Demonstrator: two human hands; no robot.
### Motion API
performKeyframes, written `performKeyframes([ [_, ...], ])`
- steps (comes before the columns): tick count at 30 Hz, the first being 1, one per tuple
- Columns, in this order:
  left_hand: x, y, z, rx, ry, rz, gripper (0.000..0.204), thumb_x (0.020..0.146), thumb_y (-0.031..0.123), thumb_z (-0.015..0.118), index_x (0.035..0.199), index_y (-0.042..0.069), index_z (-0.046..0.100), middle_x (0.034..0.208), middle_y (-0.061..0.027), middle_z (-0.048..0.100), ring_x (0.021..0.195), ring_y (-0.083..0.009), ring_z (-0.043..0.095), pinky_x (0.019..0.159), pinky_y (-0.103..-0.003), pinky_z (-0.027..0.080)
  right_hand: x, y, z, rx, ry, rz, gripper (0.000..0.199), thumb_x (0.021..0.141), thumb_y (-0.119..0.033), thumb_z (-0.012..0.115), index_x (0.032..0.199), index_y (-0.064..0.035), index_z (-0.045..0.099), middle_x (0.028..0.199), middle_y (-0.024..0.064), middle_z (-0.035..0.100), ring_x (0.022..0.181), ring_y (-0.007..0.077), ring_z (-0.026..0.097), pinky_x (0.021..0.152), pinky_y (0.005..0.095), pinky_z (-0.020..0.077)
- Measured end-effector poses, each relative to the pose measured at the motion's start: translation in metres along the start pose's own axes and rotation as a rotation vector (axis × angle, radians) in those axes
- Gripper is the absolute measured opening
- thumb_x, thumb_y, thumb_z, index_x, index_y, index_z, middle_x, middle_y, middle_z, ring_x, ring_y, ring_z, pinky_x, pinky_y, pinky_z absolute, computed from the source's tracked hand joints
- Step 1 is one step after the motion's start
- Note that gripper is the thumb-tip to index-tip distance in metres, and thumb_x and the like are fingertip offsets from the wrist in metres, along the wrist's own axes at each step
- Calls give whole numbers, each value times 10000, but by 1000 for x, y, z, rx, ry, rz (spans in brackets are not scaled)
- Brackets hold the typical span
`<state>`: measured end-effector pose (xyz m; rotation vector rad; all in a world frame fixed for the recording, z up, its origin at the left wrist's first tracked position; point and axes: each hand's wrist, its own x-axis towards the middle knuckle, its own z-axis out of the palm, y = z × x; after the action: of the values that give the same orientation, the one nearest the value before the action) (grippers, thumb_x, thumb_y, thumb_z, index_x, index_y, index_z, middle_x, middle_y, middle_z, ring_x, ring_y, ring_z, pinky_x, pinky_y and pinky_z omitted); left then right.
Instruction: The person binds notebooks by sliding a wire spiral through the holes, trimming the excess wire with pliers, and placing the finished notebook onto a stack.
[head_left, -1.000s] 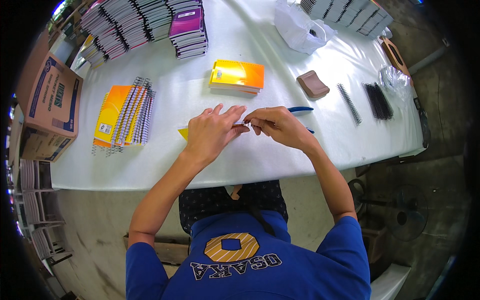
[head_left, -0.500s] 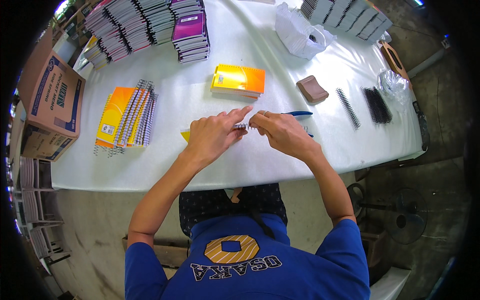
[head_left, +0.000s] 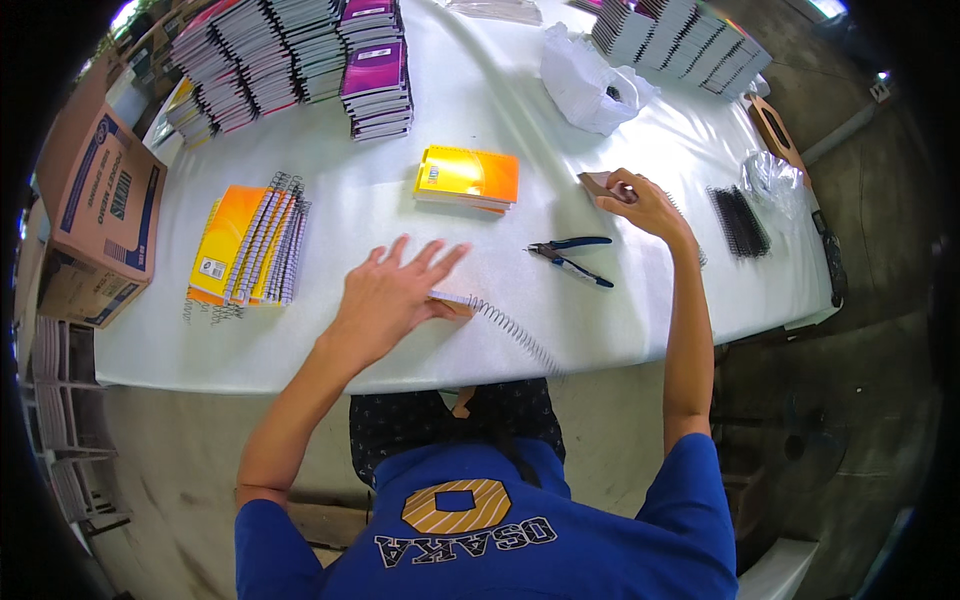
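Observation:
My left hand [head_left: 378,305] is over a small notebook, its fingers spread and its thumb along the notebook's edge [head_left: 452,299]. Most of that notebook is hidden under the hand. A long wire coil [head_left: 515,332] runs out of the notebook's edge toward the table's front. Farther right, my right hand [head_left: 645,208] is closed round a brown block [head_left: 598,187] with a curved top, which looks tilted. Between the hands lie blue-handled cutting pliers [head_left: 570,258], their jaws toward the left.
A stack of yellow-orange notebooks [head_left: 467,180] sits mid-table. Coiled notebooks [head_left: 245,245] lie at left beside a cardboard box [head_left: 105,200]. Purple-topped book stacks [head_left: 375,70] and a white plastic bag [head_left: 590,85] stand farther back. Black coils [head_left: 738,222] lie at right.
My right hand has left the coil and moved right onto the brown block. The pliers and the projecting coil have come into view. My left hand's fingers have spread.

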<state>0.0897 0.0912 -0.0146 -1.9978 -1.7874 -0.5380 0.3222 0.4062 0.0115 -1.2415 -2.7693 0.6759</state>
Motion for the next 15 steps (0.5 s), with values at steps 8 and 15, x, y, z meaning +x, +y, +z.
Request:
performKeyframes([
  [8, 3, -22, -15, -140, -625, -233, 614, 860, 553, 592, 1378, 231, 523, 923, -76, 700, 687, -290, 659, 604, -427, 499, -26, -96, 53, 513, -651, -430, 630, 948, -461, 589, 1275, 78, 579, 1322, 139, 591, 1209, 227, 540, 1071, 350, 377],
  [15, 12, -23, -6, -142, -538, -252, 591, 850, 570, 604, 1330, 226, 572, 1012, -81, 714, 715, -274, 675, 603, -407, 505, -23, -84, 66, 488, -550, -527, 633, 926, -493, 606, 1238, 57, 620, 1314, 172, 589, 1173, 264, 560, 1041, 386, 396],
])
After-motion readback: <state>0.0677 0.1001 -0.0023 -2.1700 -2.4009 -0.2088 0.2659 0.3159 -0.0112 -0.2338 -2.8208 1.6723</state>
